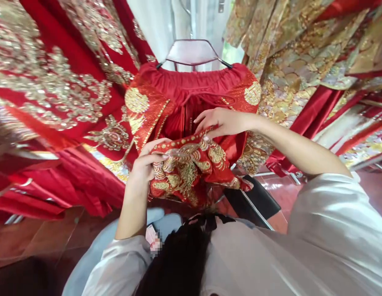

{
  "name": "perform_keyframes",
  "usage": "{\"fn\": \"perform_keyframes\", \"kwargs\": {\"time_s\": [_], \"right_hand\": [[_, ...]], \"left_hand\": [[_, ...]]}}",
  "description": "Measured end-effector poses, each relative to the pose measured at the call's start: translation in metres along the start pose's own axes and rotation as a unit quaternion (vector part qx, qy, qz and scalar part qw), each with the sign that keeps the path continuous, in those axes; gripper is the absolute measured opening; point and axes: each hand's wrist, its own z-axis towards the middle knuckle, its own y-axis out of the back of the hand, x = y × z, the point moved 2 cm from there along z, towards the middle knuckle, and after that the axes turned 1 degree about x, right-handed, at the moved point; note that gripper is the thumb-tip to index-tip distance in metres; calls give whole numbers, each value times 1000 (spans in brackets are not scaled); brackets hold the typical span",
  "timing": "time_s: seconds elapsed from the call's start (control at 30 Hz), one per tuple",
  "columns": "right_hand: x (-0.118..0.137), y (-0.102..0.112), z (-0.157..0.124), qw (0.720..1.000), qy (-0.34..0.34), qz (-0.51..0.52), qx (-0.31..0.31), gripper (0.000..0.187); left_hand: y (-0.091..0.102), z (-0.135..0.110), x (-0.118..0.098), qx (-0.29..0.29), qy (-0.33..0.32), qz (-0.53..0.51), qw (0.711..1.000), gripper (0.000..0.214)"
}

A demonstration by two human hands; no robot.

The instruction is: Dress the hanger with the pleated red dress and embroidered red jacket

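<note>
A red skirt (171, 119) with gold embroidery and a gathered waist hangs from a thin hanger (191, 63) in front of me. Both hands hold up its embroidered panel (187, 170), which has a beaded upper edge. At the panel's left end, my left hand (145, 161) is closed on the cloth, fingers along the edge. My right hand (218, 123) pinches the edge farther right, with the thumb in front and the fingers behind. A red drawstring (206, 93) loops loosely at the waist above. Folds hide the inner side of the panel.
Red garments with silver-gold beading (82, 90) hang close on the left. Gold sequined garments (289, 70) hang on the right. Below lie a black flat object (262, 199) beside a metal bar and a tiled floor (64, 230). A phone (150, 233) shows near my lap.
</note>
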Motion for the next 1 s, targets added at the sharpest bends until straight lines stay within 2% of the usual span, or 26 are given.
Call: {"fn": "perform_keyframes", "kwargs": {"time_s": [0.1, 0.13, 0.2, 0.27, 0.33, 0.47, 0.6, 0.7, 0.83, 0.93, 1.0], "right_hand": [[18, 13, 17, 997, 8, -14, -81, 19], [22, 14, 24, 995, 10, -29, -99, 18], [25, 14, 43, 989, 9, -75, -131, 17], [23, 13, 67, 979, 6, -124, -160, 15], [18, 13, 95, 971, 17, -167, -172, 13], [5, 22, 148, 962, 57, -219, -155, 11], [-1, 33, 178, 969, 15, -223, -109, 22], [9, 38, 175, 974, -8, -211, -79, 31], [29, 42, 146, 983, 8, -163, -82, 39], [33, 39, 124, 984, 9, -129, -120, 41], [30, 32, 114, 980, 4, -122, -159, 40]], "left_hand": [[8, -6, 9, 106, 56, 49, 992, 39], [11, -7, 12, 112, 54, 87, 988, 43], [20, -5, 16, 54, 19, 128, 990, 48], [35, -2, 16, -30, -15, 106, 994, 53], [51, 0, 12, -83, -22, 69, 994, 57], [81, 1, -10, -138, -23, 30, 990, 56], [102, 5, -37, -164, -39, 60, 984, 52], [116, 10, -54, -183, -93, 101, 973, 47], [122, 28, -68, -209, -157, 171, 950, 38], [116, 60, -66, -191, -191, 216, 938, 45], [108, 90, -56, -163, -175, 192, 952, 43]]}}
